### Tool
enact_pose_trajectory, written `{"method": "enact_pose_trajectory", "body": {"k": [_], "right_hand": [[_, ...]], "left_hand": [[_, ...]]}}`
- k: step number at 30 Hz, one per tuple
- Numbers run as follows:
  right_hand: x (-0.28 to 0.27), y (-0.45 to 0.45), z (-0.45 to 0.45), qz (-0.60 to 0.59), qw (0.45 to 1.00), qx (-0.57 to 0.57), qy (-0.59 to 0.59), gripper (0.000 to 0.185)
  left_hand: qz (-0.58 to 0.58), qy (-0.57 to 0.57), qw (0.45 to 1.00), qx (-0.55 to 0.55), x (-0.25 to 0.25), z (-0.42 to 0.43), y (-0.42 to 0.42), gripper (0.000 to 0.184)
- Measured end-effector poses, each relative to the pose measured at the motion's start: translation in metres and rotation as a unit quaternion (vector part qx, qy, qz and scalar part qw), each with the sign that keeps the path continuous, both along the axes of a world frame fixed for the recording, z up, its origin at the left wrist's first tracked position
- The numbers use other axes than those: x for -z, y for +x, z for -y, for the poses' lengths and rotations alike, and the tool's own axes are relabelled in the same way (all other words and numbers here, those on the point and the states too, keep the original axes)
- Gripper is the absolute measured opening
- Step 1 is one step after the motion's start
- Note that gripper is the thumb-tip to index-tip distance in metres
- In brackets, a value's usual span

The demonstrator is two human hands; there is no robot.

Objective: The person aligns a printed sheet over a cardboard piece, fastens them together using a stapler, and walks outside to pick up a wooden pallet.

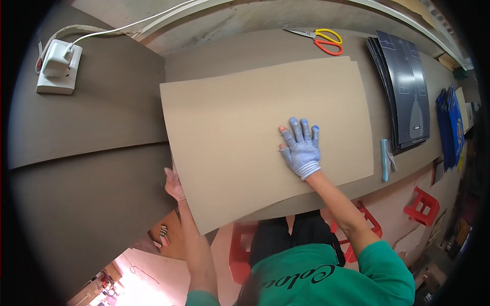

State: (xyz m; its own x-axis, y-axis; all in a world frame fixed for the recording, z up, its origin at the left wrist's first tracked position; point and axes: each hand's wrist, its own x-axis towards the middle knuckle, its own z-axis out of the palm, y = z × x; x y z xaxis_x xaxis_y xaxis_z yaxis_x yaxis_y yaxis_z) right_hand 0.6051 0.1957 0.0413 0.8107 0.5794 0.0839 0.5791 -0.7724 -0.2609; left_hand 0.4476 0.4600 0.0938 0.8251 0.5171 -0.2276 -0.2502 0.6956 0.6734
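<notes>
A large tan cardboard sheet (245, 153) lies across the grey-brown table, its left and lower edges reaching past the table's front. At least one more sheet edge shows at its upper right corner. My right hand (302, 150), in a blue-and-white striped glove that leaves the tips of the thumb and index finger bare, rests flat on the sheet with fingers spread. My bare left hand (174, 186) is at the sheet's left edge. Its thumb stands apart from the sheet, while the other fingers are partly hidden beneath it.
Scissors (321, 40) with yellow and red handles lie behind the sheet. To the right are a stack of dark printed panels (408, 86), a light-blue-handled cutter (385, 160) and blue printed pieces (450, 127). A power strip (60, 66) sits far left; a red stool (422, 206) stands below.
</notes>
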Motion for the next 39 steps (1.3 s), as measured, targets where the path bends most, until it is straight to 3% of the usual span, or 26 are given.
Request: {"method": "enact_pose_trajectory", "body": {"k": [2,4,5,7,8,9,11,13,14,16,19,22,27,31,33,38,39], "right_hand": [[0.0,0.0,0.0,-0.004,1.0,0.0,0.002,0.047],[-0.001,0.001,0.0,-0.008,1.0,0.002,0.003,0.047],[-0.002,0.002,0.0,-0.012,1.0,0.002,0.002,0.047],[-0.002,0.001,0.002,-0.019,1.0,0.0,0.001,0.047],[-0.003,0.001,0.002,-0.022,1.0,0.001,0.004,0.047],[-0.003,0.002,0.001,-0.024,1.0,0.0,0.008,0.047],[-0.004,0.003,0.0,-0.026,1.0,-0.004,0.013,0.047],[-0.004,0.003,0.004,-0.025,0.999,-0.016,0.012,0.048],[-0.003,0.004,0.006,-0.028,0.999,-0.016,0.009,0.047],[0.002,0.007,0.01,-0.028,0.999,-0.033,0.003,0.046],[0.004,0.024,0.018,-0.121,0.984,0.032,0.125,0.041],[-0.011,0.048,-0.002,-0.144,0.966,0.01,0.214,0.04],[-0.023,0.082,-0.083,-0.071,0.978,-0.112,0.164,0.042],[-0.007,0.091,-0.13,-0.042,0.976,-0.197,0.078,0.044],[0.006,0.093,-0.138,-0.006,0.98,-0.195,0.045,0.044],[0.018,0.091,-0.143,0.067,0.982,-0.173,0.016,0.044],[0.015,0.089,-0.144,0.082,0.981,-0.177,0.015,0.044]], "left_hand": [[-0.012,-0.015,1.0,0.019,0.011,-0.002,0.005,0.056],[0.109,-0.077,0.989,0.066,0.007,0.014,0.023,0.06],[0.107,-0.078,0.989,0.067,0.003,0.023,0.03,0.06],[-0.111,0.1,0.989,0.02,-0.011,0.044,0.042,0.066],[-0.11,0.223,0.968,0.02,-0.026,0.063,0.059,0.068],[-0.108,0.344,0.933,0.019,-0.036,0.08,0.078,0.07],[-0.152,0.483,0.862,0.043,-0.034,0.097,0.102,0.084],[-0.282,0.655,0.699,0.047,-0.024,0.114,0.115,0.087],[-0.288,0.65,0.703,0.037,-0.018,0.124,0.123,0.087],[-0.391,0.732,0.556,0.039,-0.01,0.142,0.135,0.087],[-0.392,0.755,0.523,0.053,0.01,0.154,0.14,0.082],[-0.392,0.75,0.527,0.079,0.018,0.157,0.137,0.08],[-0.396,0.752,0.523,0.058,0.032,0.15,0.135,0.076],[-0.372,0.721,0.582,0.054,0.035,0.146,0.13,0.071],[-0.349,0.681,0.643,0.026,0.033,0.143,0.123,0.07],[-0.443,0.612,0.654,0.015,0.023,0.16,0.073,0.076],[-0.465,0.619,0.633,0.019,0.028,0.166,0.06,0.075]]}}
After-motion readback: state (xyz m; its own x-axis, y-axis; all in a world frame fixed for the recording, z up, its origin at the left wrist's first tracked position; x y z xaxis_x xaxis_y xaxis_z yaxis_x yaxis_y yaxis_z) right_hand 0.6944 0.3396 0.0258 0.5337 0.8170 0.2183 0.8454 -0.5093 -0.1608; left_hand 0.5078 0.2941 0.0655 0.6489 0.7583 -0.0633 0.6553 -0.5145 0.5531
